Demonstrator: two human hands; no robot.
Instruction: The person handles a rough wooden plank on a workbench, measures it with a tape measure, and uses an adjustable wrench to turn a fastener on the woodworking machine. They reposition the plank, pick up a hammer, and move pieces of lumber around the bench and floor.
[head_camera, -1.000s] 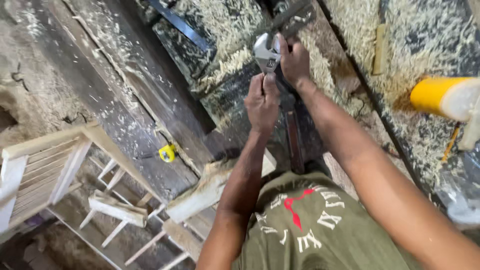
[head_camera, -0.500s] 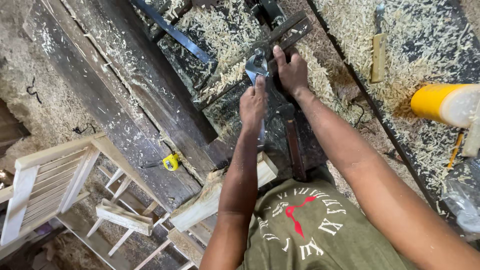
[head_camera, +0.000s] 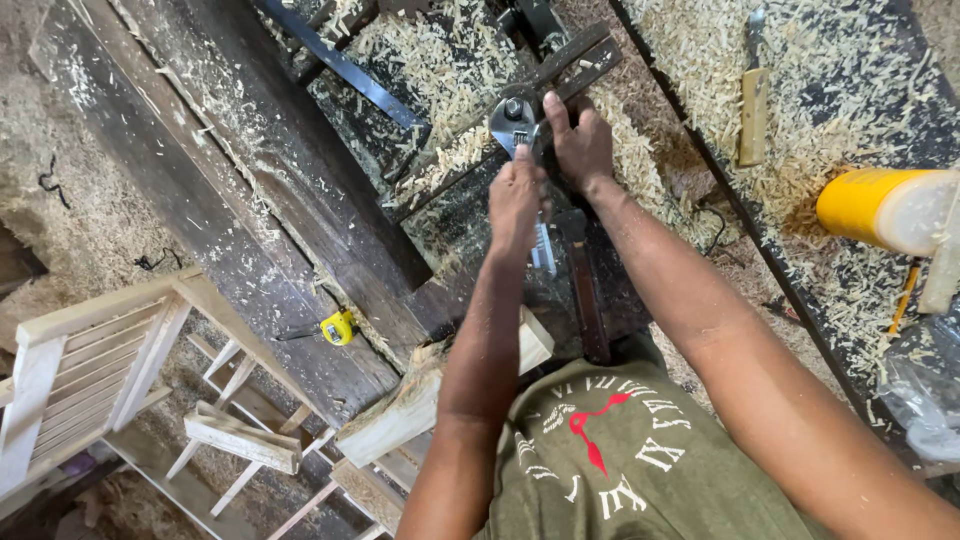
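Hands (head_camera: 548, 170) on adjustable wrench (head_camera: 518, 135), yellow container (head_camera: 880, 208) nearby

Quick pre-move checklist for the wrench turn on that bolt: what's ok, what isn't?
1. Wrench head on the bolt: ok, it sits round it.
2. Left hand on the handle: ok, gripped.
3. Right hand bracing beside the head: ok, though fingers lie close to it.
4. Jaw fit tight: cannot tell.
5. Swing path free: not ok, shavings and a bar lie near.
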